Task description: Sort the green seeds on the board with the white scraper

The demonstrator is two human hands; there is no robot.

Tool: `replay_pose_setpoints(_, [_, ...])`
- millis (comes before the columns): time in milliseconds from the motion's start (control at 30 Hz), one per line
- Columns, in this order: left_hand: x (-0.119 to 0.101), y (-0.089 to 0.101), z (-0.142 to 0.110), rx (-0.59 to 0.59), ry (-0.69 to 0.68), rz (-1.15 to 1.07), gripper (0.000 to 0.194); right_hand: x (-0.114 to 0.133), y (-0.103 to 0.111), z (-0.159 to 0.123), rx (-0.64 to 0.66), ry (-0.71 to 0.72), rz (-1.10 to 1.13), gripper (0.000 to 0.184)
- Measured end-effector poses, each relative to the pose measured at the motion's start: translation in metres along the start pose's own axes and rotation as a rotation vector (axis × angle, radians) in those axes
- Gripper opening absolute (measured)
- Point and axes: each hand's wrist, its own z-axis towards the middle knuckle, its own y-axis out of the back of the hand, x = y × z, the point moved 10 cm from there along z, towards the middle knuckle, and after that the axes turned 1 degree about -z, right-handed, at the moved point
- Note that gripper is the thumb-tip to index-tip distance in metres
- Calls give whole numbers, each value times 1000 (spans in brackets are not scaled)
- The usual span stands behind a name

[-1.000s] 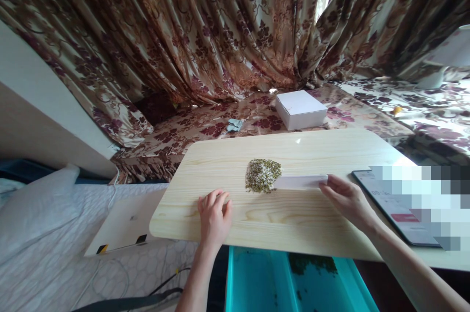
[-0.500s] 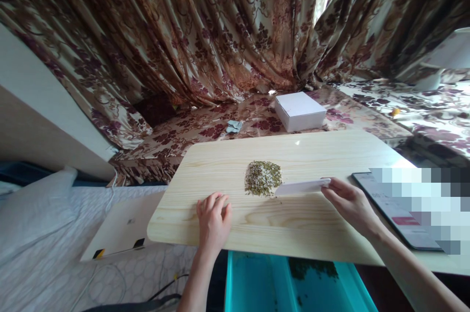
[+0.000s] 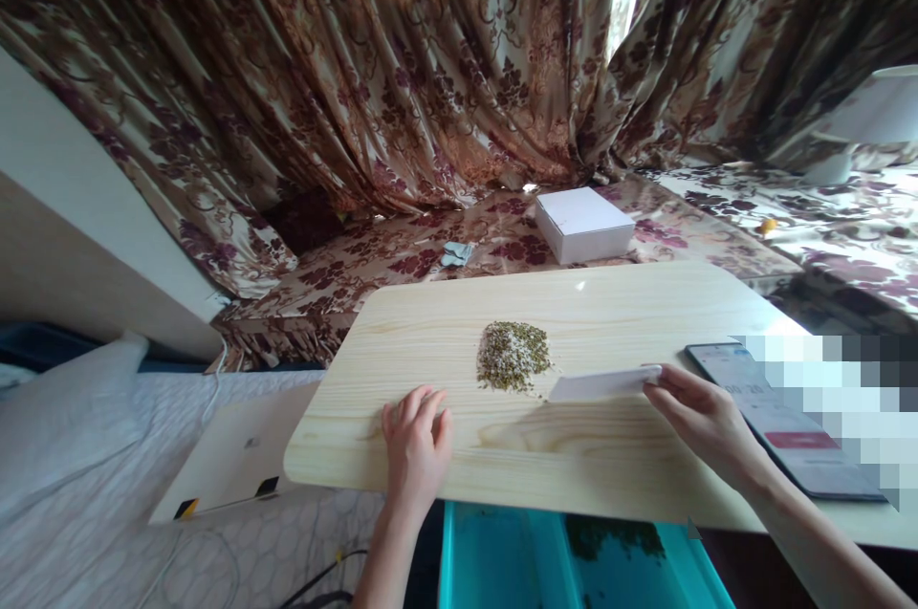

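Observation:
A heap of small green and white grains (image 3: pixel 512 357) lies on the light wooden tabletop (image 3: pixel 494 475). My right hand (image 3: pixel 699 413) pinches the end of a flat white strip (image 3: pixel 602 383), thumb against fingers. The strip's far end is just right of the heap, with a small gap between them and a few loose grains around. My left hand (image 3: pixel 417 442) rests on the table to the lower left of the heap, fingers spread and slightly bent, holding nothing.
Below the table's front edge stands a turquoise divided tray (image 3: pixel 502 556), dark green bits in its right compartment. A tablet (image 3: pixel 717 370), partly blurred out, lies at the right. Behind the table are a white box (image 3: pixel 584 227) and a folded pale cloth (image 3: pixel 457 253).
My right hand has drawn the white strip a little to the right and toward me, away from the heap. The left hand stays in place on the table.

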Motion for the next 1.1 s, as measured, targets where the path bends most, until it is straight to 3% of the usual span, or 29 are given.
replay_pose_setpoints(200, [1, 0, -1, 2, 6, -1, 26, -2, -4, 3, -46, -26, 21, 15])
replay_pose_setpoints(400, [2, -1, -1, 0, 8, -6, 26, 11, -14, 3, 5, 36, 8, 13])
replay_pose_setpoints(667, [1, 0, -1, -10, 7, -2, 26, 15, -2, -1, -60, 25, -42, 14])
replay_pose_setpoints(1100, [1, 1, -1, -3, 11, -7, 24, 14, -5, -1, -56, 28, -69, 15])
